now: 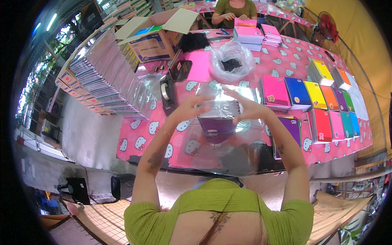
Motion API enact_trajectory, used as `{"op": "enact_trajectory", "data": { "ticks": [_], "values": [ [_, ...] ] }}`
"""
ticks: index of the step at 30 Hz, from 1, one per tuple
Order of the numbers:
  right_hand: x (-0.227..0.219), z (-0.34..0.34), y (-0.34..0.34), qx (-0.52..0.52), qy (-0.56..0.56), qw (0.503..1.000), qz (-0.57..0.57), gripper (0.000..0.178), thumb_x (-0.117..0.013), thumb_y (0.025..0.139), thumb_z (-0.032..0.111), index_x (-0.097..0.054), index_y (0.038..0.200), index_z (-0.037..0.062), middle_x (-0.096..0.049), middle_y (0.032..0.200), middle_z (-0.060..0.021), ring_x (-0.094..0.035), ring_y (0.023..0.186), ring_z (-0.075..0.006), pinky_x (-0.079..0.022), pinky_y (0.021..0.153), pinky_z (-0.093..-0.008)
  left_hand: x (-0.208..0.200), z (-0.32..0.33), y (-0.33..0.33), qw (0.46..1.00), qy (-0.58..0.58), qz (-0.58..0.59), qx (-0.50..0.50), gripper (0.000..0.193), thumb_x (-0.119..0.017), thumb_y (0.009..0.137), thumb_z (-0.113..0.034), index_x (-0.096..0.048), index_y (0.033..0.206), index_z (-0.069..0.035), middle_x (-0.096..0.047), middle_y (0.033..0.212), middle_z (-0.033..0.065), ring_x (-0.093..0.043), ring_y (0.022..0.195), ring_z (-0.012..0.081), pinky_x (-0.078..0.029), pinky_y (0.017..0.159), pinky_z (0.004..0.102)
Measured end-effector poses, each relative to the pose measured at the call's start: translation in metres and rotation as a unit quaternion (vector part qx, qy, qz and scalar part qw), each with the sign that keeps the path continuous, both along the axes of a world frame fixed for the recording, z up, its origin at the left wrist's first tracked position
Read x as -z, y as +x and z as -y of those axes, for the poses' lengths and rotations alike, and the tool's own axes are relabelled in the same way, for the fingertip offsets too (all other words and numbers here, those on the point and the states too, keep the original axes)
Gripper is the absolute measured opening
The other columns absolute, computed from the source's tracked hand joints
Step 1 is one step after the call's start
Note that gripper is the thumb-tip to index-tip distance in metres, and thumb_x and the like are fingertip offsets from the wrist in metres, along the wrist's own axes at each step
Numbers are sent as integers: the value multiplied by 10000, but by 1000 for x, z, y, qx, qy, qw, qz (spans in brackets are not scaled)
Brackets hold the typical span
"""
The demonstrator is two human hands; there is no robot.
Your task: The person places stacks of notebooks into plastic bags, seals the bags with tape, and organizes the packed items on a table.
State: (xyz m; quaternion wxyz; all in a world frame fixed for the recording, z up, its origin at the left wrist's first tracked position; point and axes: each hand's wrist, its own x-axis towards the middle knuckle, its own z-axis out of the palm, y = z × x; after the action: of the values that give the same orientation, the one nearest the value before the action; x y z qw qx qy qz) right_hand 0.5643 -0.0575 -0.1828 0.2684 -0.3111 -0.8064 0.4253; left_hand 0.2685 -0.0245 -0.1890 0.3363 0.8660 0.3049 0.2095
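Note:
In front of me a stack of spiral notebooks (pixel 216 125) with a purple cover stands at the middle of the table, inside clear plastic wrapping (pixel 222 108) that shines at the top. My left hand (pixel 192 109) grips the stack's left side, its fingertips on the plastic. Against the right side is my right hand (pixel 249 107), thumb low near the purple cover and fingers reaching over the top. Loose clear film (pixel 232 153) spreads from the stack toward the table's near edge. Left of my left hand stands a black tape dispenser (pixel 167 94).
Tall plastic-covered notebook stacks (pixel 108 77) fill the left, near an open carton (pixel 153 45). A clear plastic bag roll (pixel 232 61) lies beyond my hands. Coloured notebook piles (pixel 320 96) cover the right. Across the table a person (pixel 235 14) handles pink notebooks (pixel 248 34); a fan (pixel 326 26) stands far right.

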Motion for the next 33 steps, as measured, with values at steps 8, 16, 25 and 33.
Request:
{"op": "enact_trajectory", "data": {
  "ticks": [8,16,25,33],
  "values": [
    [25,32,-26,147,332,927,96,296,-757,739,153,-652,1010,95,-611,1074,-55,-572,1026,-274,-463,879,-405,24,36,8,935,353,-40,-7,438,-741,812,-188,-631,1222,-79,-624,1206,136,-621,1000,288,-498,864,380],
    [12,5,-32,155,164,953,203,257,-730,795,248,-653,970,77,-673,891,-83,-619,922,-318,-484,791,-428,-3,22,25,989,106,-31,-99,350,-742,814,-230,-657,1088,-30,-624,750,113,-608,667,289,-484,627,388],
    [9,-30,-17,109,-51,986,114,515,-813,766,326,-589,1151,69,-645,1038,-114,-609,952,-194,-491,796,-333,10,-40,14,983,-121,-126,-58,545,-798,770,-367,-626,1104,28,-659,967,113,-612,876,219,-469,755,356],
    [36,-39,-14,146,-89,985,-1,401,-778,803,254,-645,1101,22,-669,916,-60,-618,845,-133,-496,754,-292,46,-83,34,932,-320,148,-78,341,-696,877,-258,-668,1053,33,-680,918,69,-626,849,167,-481,771,292]
  ]
}}
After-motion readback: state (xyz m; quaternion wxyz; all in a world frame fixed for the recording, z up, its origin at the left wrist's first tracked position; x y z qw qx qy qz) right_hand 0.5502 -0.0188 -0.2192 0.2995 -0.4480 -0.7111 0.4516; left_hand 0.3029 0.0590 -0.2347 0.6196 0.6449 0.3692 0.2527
